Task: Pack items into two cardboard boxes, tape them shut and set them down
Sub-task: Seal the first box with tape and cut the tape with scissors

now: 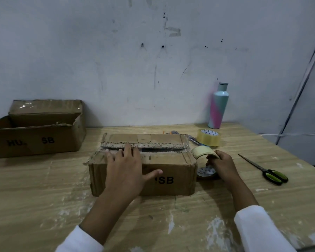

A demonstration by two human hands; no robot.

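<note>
A brown cardboard box marked "SB" stands at the middle of the wooden table, its top flaps nearly closed with a narrow gap between them. My left hand lies flat on the near flap, fingers spread, thumb down the front face. My right hand grips a roll of clear tape at the box's right end, just off the top corner. A second cardboard box marked "HU SB" stands at the far left with its flaps open; what is inside cannot be seen.
A second tape roll lies behind the box on the right. Scissors with green-black handles lie to the right. A pastel bottle stands by the wall. Pens lie behind the box.
</note>
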